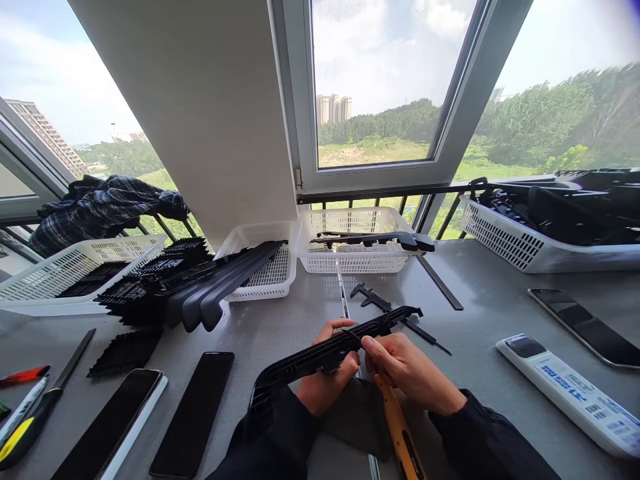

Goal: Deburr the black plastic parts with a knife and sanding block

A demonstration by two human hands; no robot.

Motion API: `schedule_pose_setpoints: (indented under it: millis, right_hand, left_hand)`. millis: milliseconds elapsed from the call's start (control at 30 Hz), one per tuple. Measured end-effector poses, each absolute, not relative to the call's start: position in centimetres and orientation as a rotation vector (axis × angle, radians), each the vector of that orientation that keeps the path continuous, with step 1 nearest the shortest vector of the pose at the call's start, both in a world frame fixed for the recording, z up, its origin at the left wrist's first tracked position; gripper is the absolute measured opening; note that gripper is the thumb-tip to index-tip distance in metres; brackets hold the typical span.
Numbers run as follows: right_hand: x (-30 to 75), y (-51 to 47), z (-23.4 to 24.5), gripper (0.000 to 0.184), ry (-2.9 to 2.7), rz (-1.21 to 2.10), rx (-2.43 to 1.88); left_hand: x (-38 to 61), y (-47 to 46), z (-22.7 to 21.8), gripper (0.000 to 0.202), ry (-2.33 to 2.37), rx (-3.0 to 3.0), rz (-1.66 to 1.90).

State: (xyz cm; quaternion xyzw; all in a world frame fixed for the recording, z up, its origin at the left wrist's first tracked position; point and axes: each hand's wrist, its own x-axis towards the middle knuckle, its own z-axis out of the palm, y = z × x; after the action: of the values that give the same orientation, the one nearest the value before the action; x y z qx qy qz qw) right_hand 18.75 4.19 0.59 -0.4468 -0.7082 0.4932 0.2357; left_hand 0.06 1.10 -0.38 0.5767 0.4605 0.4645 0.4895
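Observation:
A long black plastic trim piece point(313, 353) is held aslant above the grey table, its ribbed side showing. My left hand point(323, 387) is closed around its middle from below, partly hidden behind it. My right hand point(413, 370) pinches the same piece just right of the middle, thumb on top; whether anything small is in those fingers cannot be seen. Below my right hand lies an orange-handled tool point(403, 437), its tip hidden. A dark patch of material point(353, 423) lies beneath both hands. Beyond the piece are a black caliper point(375, 298) and a narrow shiny strip point(343, 293).
White baskets point(260, 291) line the window side, several holding black parts. Stacked black trim pieces point(220, 287) jut over the left ones. Phones point(193, 413), a file point(75, 360) and a marker point(23, 410) lie left; a white remote-shaped device point(565, 393) lies right. A flat bar point(440, 283) rests near the middle basket.

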Motion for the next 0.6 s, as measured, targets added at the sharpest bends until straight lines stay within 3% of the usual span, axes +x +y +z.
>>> schedule_pose_setpoints:
  millis: [100,600]
  right_hand:
    - [18.79,4.25,0.27,0.085,-1.91,1.364,-1.26]
    - [18.88,4.21,0.04,0.084,-1.85,1.441,-1.254]
  left_hand:
    - [0.15,1.14,-0.46,0.03,1.131,1.432,1.159]
    - [-0.08,1.01,-1.06,0.027,1.105,1.421,1.184]
